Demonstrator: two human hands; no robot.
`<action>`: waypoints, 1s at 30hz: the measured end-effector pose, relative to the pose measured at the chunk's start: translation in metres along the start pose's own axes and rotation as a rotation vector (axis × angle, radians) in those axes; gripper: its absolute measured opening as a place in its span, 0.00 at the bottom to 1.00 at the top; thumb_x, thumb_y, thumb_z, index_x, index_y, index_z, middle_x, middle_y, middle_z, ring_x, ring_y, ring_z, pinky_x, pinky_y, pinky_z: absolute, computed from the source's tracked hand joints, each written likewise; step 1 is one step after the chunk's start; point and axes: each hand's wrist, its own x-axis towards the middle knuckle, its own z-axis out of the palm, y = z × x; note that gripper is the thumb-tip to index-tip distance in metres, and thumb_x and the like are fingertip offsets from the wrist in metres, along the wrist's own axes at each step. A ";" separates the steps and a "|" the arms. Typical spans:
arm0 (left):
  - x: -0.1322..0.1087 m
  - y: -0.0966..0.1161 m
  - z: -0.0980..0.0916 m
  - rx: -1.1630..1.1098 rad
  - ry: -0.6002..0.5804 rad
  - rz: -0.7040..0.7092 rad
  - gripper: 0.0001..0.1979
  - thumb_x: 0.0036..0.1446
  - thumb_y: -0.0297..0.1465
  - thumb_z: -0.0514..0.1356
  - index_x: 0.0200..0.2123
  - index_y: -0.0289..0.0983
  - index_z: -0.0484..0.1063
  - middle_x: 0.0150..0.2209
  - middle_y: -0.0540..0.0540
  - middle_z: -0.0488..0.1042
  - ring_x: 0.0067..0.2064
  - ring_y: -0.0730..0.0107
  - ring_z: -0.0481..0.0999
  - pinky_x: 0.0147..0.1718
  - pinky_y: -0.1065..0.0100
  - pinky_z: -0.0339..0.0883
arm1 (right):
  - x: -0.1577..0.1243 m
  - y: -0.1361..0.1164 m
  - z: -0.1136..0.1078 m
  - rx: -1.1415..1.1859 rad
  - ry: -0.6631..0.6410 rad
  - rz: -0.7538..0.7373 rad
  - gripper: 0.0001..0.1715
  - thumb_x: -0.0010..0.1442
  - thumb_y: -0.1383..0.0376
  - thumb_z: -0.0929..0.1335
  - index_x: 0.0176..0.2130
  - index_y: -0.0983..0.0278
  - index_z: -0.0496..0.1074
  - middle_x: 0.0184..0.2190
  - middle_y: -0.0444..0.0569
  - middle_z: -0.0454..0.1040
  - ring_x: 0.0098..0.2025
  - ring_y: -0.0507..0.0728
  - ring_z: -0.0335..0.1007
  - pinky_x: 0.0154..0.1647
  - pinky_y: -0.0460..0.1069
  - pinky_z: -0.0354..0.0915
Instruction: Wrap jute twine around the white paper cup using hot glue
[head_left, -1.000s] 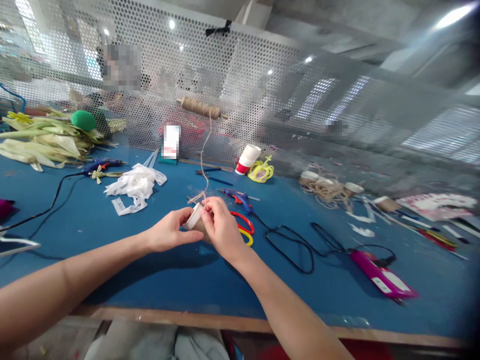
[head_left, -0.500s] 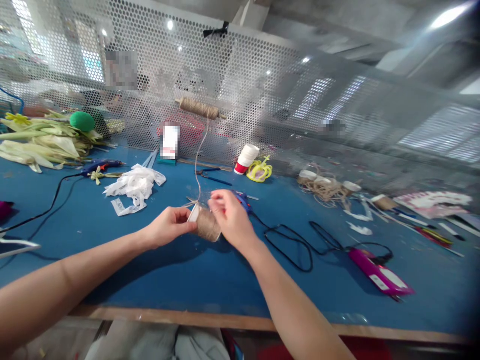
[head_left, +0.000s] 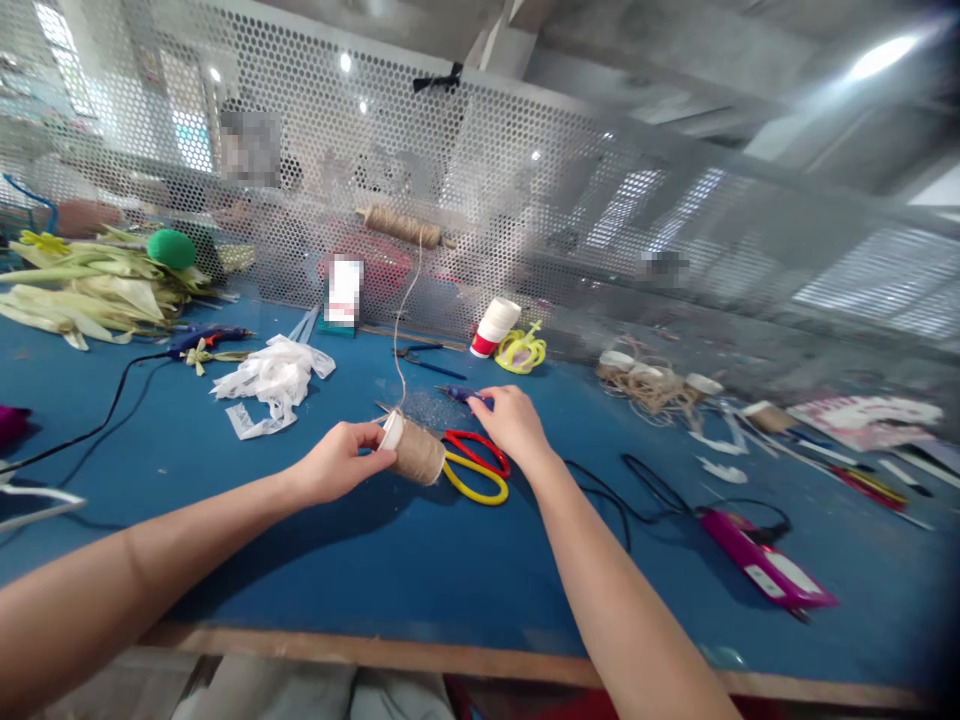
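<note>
A small cup wrapped in brown twine [head_left: 417, 450] lies on its side, its white rim between the fingers and thumb of my left hand [head_left: 346, 460]. A strand of twine [head_left: 403, 330] runs from the cup up to a twine roll [head_left: 403, 226] on the mesh screen. To the right, my right hand [head_left: 510, 418] has its fingers on a blue glue gun [head_left: 463, 394], its grip partly hidden by the hand. Scissors with red and yellow handles [head_left: 480, 478] lie between the cup and my right wrist.
White plastic strips [head_left: 277, 372], corn husks [head_left: 97, 285] and another glue gun [head_left: 206, 338] lie left. Pliers [head_left: 431, 363], white cups [head_left: 498, 322] and a yellow crown shape [head_left: 521, 350] stand or lie behind. Right are a black cable, a magenta device [head_left: 765, 565] and twine-wrapped cups [head_left: 645, 375].
My right hand has left the cup and moved right, onto the blue glue gun. The scissors handles have come into view. My left hand still holds the cup.
</note>
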 end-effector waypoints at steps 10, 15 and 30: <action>-0.002 0.001 0.001 -0.032 -0.053 0.013 0.11 0.48 0.34 0.55 0.25 0.31 0.69 0.24 0.49 0.70 0.27 0.73 0.66 0.28 0.73 0.58 | -0.034 -0.081 0.018 0.586 -0.437 -0.097 0.12 0.52 0.59 0.66 0.32 0.66 0.72 0.32 0.49 0.75 0.34 0.54 0.69 0.37 0.50 0.63; -0.001 0.000 0.000 -0.051 -0.059 -0.003 0.12 0.48 0.36 0.56 0.24 0.31 0.68 0.22 0.50 0.68 0.25 0.75 0.63 0.26 0.73 0.56 | -0.023 -0.082 0.019 0.678 -0.335 -0.101 0.10 0.49 0.60 0.67 0.27 0.65 0.70 0.27 0.45 0.72 0.29 0.51 0.66 0.35 0.48 0.62; -0.007 -0.008 0.008 -0.037 -0.250 0.114 0.11 0.52 0.33 0.55 0.30 0.30 0.71 0.29 0.46 0.74 0.32 0.70 0.70 0.34 0.70 0.63 | 0.008 -0.141 0.040 0.474 -0.676 -0.138 0.07 0.45 0.74 0.66 0.18 0.67 0.67 0.11 0.38 0.62 0.15 0.46 0.55 0.17 0.42 0.52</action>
